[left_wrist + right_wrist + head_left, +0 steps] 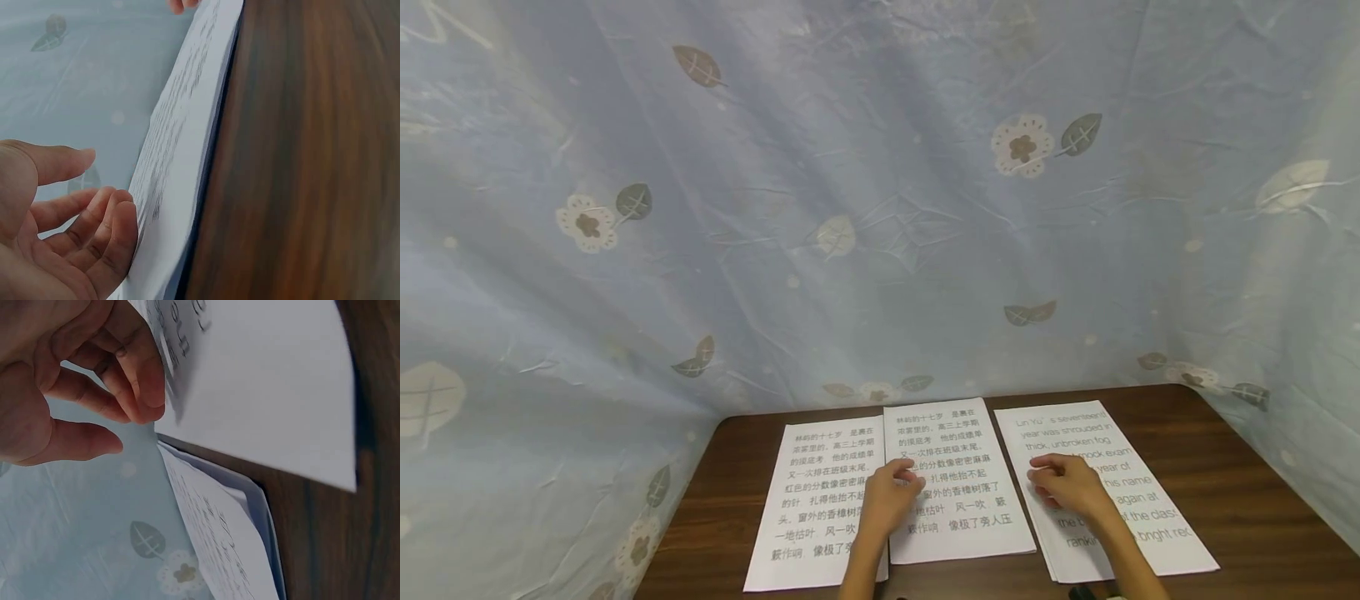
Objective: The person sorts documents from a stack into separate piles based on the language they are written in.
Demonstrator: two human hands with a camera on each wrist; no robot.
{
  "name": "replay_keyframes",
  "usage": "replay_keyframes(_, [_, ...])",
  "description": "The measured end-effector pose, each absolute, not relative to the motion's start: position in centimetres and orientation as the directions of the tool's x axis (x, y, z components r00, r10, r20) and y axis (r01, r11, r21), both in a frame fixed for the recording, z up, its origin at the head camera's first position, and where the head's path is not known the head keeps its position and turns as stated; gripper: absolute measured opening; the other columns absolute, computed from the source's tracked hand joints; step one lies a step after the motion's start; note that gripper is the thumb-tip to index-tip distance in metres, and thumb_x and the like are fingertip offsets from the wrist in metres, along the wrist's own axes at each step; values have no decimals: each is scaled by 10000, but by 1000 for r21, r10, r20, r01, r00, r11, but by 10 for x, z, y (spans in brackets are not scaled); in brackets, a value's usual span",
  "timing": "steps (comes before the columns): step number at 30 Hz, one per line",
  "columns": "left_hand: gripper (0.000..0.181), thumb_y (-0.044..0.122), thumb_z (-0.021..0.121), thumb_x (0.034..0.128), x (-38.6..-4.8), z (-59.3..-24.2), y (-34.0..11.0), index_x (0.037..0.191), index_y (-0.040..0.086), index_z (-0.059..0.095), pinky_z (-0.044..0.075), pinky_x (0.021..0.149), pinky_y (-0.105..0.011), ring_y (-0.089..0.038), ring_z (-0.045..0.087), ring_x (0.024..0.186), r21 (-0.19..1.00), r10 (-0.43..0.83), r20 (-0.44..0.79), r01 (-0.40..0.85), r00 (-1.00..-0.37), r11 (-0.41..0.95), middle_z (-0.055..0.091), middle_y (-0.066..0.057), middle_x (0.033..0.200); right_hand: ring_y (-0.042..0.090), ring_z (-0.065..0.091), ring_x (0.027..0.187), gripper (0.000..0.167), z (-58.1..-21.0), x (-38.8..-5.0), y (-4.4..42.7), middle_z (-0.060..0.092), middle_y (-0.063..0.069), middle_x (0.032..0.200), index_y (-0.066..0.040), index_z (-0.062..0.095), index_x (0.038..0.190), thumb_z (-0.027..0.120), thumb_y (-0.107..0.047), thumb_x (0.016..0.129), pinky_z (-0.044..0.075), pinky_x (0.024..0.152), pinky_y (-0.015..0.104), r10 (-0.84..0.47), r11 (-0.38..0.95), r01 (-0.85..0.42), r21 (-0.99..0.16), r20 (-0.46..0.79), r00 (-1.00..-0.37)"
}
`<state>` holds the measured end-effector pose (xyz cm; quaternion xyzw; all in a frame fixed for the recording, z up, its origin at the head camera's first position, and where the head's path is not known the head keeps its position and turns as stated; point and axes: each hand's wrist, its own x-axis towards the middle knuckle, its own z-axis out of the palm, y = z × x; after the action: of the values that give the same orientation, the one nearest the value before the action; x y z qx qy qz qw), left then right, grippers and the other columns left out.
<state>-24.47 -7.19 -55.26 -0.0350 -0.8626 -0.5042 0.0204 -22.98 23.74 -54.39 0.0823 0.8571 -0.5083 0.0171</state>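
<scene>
Three stacks of white printed sheets lie side by side. The left stack [820, 479] and the middle stack [943, 467] bear Chinese text; the right stack [1138, 500] carries large English text. Over the border of the left and middle stacks is my left hand [891, 496], fingers loosely bent, thumb apart, nothing held. In the left wrist view its fingers [119, 234] are close to the paper; whether they touch I cannot tell. My right hand [1067, 483] is over the left part of the English sheets, loosely bent and holding nothing. Its fingertips [150, 394] are by the paper surface in the right wrist view.
The stacks lie on a dark brown wooden table [707, 508] with rounded far corners. A pale blue curtain [880, 208] with leaves and flowers hangs behind and beside it. A small black object [1081, 592] shows at the bottom edge, near the right forearm.
</scene>
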Motion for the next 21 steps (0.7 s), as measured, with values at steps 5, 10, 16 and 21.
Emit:
replay_keyframes(5, [435, 204, 782, 943, -245, -552, -85, 1311, -18, 714, 541, 605, -228, -104, 664, 737, 862, 38, 75, 84, -996, 500, 765, -65, 1006, 172, 751, 855, 361, -546, -231, 229, 770, 112, 1019, 69, 708, 1267, 717, -154, 983, 655, 704, 320, 129, 462, 158, -873, -111, -985])
replay_keyframes(10, [425, 214, 778, 950, -246, -552, -94, 1309, -7, 720, 538, 581, -242, -113, 649, 716, 845, 18, 70, 69, -997, 531, 756, -70, 1013, 180, 756, 846, 354, -546, -233, 223, 771, 128, 1009, 74, 714, 1255, 722, -146, 978, 658, 688, 322, 124, 472, 152, -868, -105, -987])
replay_keyframes(16, [410, 221, 771, 956, -249, -550, -105, 1295, -4, 727, 579, 671, -265, -113, 686, 811, 827, -13, 81, 60, -997, 559, 769, -79, 1034, 182, 733, 821, 346, -546, -234, 215, 770, 107, 980, 71, 715, 1251, 722, -143, 979, 655, 680, 328, 116, 467, 158, -870, -117, -986])
replay_keyframes(21, [427, 227, 759, 964, -249, -550, -113, 1313, -14, 717, 568, 619, -262, -126, 675, 741, 833, -19, 62, 41, -998, 552, 761, -70, 1023, 176, 722, 808, 343, -547, -235, 210, 766, 94, 964, 66, 718, 1249, 728, -133, 970, 651, 674, 333, 116, 468, 166, -868, -126, -985])
